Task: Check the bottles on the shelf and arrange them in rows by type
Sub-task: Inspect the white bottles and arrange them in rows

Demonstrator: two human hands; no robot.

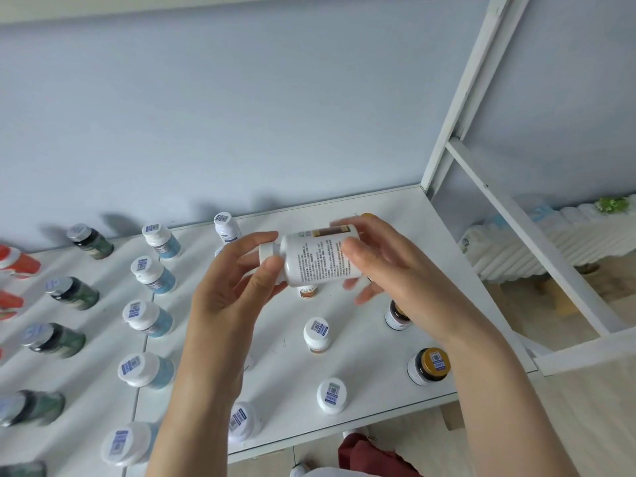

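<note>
Behind everything we see a pale blue wall [241,115], to our right a white ribbed radiator [568,235], a small green plant [612,204] at its top, light wooden floor [585,425], dark red cloth [368,456] lowest in our view

The white plastic bottle with printed label [316,258] is held sideways above the white shelf board [364,359], cap leftwards. Pale blue white-capped bottles [151,320] stand upright in a row on the board's left.

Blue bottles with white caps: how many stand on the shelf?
5 blue bottles in one column left of the left hand: rearmost, second, third, fourth, nearest, partly behind the forearm. More may be hidden.
</note>
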